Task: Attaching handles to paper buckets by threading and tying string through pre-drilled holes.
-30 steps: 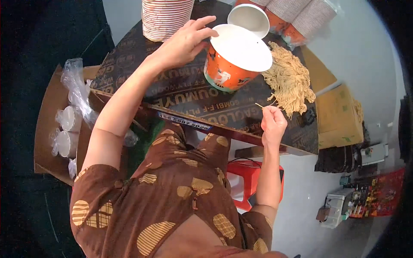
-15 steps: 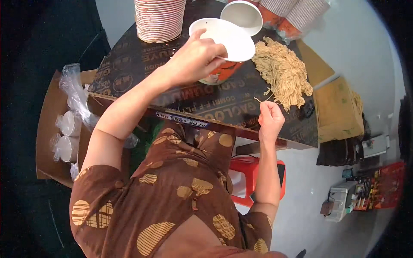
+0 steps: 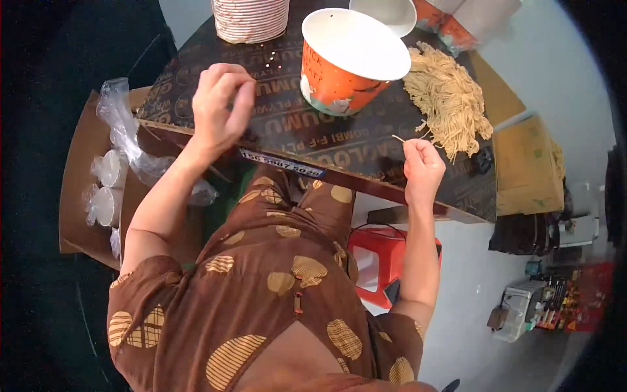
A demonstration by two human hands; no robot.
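An orange-and-white paper bucket [image 3: 346, 81] stands upright on the dark printed tabletop, its white inside facing me. To the left of it, my left hand [image 3: 221, 104] hovers over the table's near edge, fingers loosely bent and thumb apart, with nothing seen in it. My right hand [image 3: 423, 171] pinches a thin beige string [image 3: 398, 138], whose end pokes out past the fingertips. Just beyond that hand lies a heap of beige strings [image 3: 450, 101]. A second white bucket [image 3: 392, 14] lies tipped behind the first one.
At the far left rises a stack of nested paper buckets [image 3: 251, 23]; wrapped orange buckets [image 3: 457, 29] lie far right. Tiny bits are scattered near the stack. A cardboard box with wrapped white cups [image 3: 108, 206] sits left of the table [image 3: 287, 134]. A red stool [image 3: 372, 261] stands beneath, right.
My left hand has let go of the bucket's rim and drawn back to the left. The bucket now stands by itself. My right hand keeps its pinch on the string.
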